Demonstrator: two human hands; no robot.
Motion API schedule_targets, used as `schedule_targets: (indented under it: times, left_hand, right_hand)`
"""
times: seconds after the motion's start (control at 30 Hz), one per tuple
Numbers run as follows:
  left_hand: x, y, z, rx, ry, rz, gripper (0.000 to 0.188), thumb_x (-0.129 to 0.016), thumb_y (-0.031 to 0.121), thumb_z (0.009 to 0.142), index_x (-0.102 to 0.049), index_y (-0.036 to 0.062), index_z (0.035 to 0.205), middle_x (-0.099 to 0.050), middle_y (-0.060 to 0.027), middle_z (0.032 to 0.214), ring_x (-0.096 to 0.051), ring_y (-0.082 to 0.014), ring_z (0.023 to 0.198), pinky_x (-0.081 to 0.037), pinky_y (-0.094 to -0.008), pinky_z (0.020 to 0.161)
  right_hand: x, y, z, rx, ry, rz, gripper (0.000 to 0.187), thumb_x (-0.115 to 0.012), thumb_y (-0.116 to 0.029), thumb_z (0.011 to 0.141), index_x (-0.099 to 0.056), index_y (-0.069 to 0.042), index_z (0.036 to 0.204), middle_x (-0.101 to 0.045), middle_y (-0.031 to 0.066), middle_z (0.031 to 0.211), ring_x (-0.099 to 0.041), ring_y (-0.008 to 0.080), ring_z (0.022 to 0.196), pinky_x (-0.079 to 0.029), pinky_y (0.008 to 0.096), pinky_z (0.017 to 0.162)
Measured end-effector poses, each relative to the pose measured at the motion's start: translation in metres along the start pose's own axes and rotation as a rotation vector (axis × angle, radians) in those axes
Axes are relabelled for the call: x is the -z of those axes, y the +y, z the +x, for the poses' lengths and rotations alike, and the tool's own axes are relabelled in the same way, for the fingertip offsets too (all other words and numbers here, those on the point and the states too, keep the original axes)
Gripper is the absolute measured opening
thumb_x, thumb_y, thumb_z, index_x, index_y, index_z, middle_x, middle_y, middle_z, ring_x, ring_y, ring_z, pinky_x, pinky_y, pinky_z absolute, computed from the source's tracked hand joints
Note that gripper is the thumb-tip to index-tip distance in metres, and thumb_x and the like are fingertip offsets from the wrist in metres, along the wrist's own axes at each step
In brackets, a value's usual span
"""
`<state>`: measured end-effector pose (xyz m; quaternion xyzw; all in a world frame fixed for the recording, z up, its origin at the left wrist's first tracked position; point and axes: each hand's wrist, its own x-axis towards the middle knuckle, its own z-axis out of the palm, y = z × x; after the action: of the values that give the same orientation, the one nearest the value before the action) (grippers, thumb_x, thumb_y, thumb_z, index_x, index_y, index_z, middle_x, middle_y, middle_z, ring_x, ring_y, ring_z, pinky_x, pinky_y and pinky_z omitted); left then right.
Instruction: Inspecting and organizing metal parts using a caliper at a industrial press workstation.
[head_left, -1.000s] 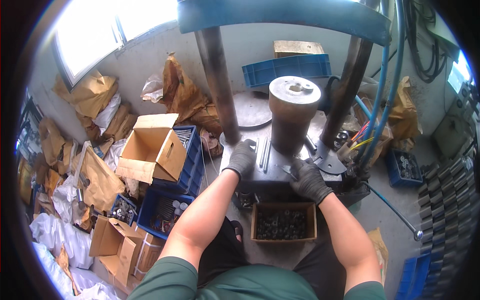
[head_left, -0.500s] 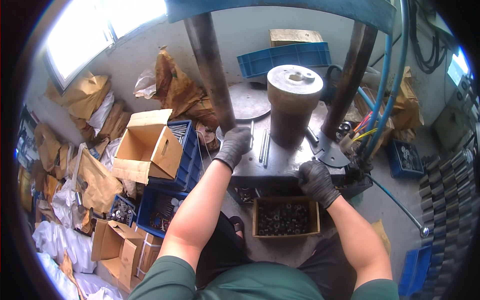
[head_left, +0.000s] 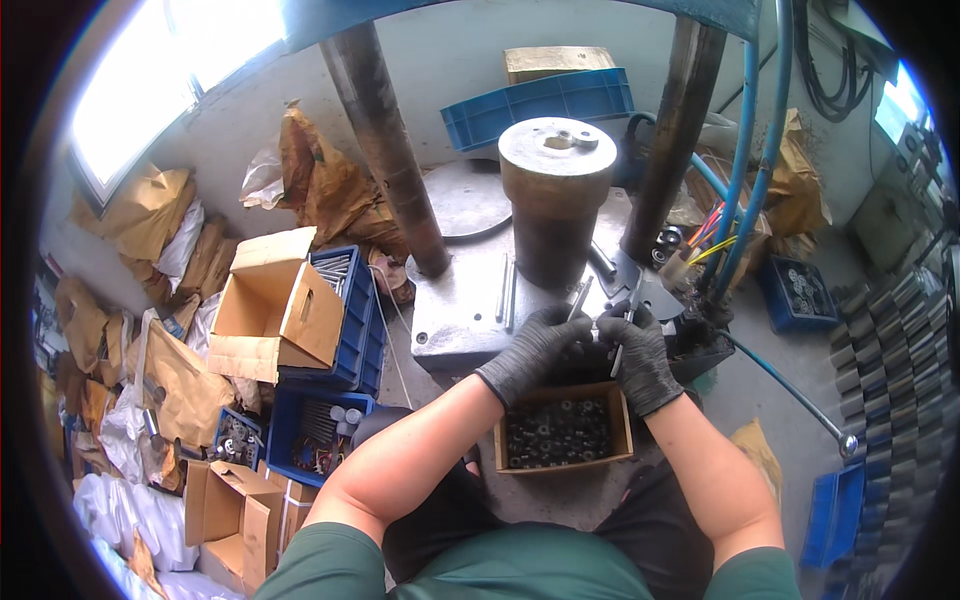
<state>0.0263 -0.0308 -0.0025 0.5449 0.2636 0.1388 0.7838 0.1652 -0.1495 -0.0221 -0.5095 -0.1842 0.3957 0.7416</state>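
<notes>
My gloved left hand (head_left: 540,350) is closed round a thin metal rod (head_left: 580,297) at the front edge of the steel press table (head_left: 455,325). Close beside it, my gloved right hand (head_left: 645,362) pinches another slim metal rod (head_left: 616,362), which slants across its fingers. The fingertips of both hands nearly meet, and any small part between them is too hidden to name. Two more rods (head_left: 509,295) lie side by side on the table, left of the hands. Behind them stands a thick steel cylinder (head_left: 555,230) with a pale top.
Two dark columns (head_left: 385,150) rise from the table. Below its front edge sits a carton (head_left: 625,455) of dark round parts. To the left are an open cardboard box (head_left: 265,310) and blue crates (head_left: 370,330). Blue hoses (head_left: 775,180) and a flat curved plate (head_left: 660,298) are at right.
My left hand has moved right from beside the left column, now with a rod in it. My right hand has turned upward with a rod showing in its fingers.
</notes>
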Motion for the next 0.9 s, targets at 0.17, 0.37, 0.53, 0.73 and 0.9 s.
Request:
schedule_targets:
  times: [0.17,0.37,0.53,0.73,0.9]
  left_hand:
    - [-0.006,-0.006,0.002,-0.006,-0.04,-0.027,0.022,-0.069,0.018,0.098,-0.063,0.0043,0.113,-0.064,-0.001,0.085,-0.061,-0.0073,0.07,-0.052,-0.0218,0.063]
    - [-0.005,0.015,-0.009,0.093,0.065,-0.291,0.017,-0.07,0.014,0.091,-0.065,0.007,0.105,-0.061,-0.0013,0.079,-0.06,-0.0109,0.067,-0.052,-0.0243,0.06]
    - [0.007,0.024,-0.011,0.153,0.179,-0.145,0.016,-0.073,0.015,0.086,-0.064,0.0092,0.098,-0.061,-0.002,0.079,-0.058,-0.0121,0.066,-0.052,-0.0265,0.057]
    - [0.012,0.019,-0.009,0.123,0.211,-0.216,0.014,-0.068,0.015,0.09,-0.062,0.0092,0.101,-0.063,-0.0017,0.085,-0.056,-0.0097,0.066,-0.051,-0.0275,0.055]
    - [0.014,0.014,-0.009,0.109,0.2,-0.302,0.014,-0.065,0.016,0.093,-0.061,0.007,0.103,-0.065,-0.0027,0.09,-0.057,-0.0087,0.067,-0.051,-0.0253,0.056]
  right_hand:
    - [-0.003,-0.006,-0.006,0.016,-0.024,0.005,0.022,-0.075,-0.003,0.081,-0.064,-0.008,0.099,-0.066,0.0021,0.083,-0.063,0.0124,0.072,-0.05,0.0254,0.065]
    - [0.008,-0.02,-0.011,-0.311,-0.066,0.101,0.038,-0.077,-0.01,0.078,-0.062,-0.008,0.113,-0.066,0.0043,0.1,-0.064,0.0126,0.085,-0.051,0.0272,0.069]
    - [0.009,-0.018,-0.021,0.124,-0.271,-0.573,0.056,-0.07,-0.004,0.076,-0.059,-0.004,0.131,-0.065,0.0108,0.106,-0.064,0.0266,0.096,-0.055,0.0366,0.084]
    - [0.009,-0.037,-0.031,0.789,-0.168,-1.397,0.061,-0.068,0.0,0.065,-0.069,-0.012,0.125,-0.065,0.0187,0.108,-0.062,0.0407,0.099,-0.053,0.0471,0.09]
    - [0.005,-0.043,-0.034,0.8,-0.158,-1.403,0.056,-0.068,0.002,0.065,-0.072,-0.011,0.12,-0.067,0.0166,0.106,-0.062,0.039,0.099,-0.054,0.0477,0.087]
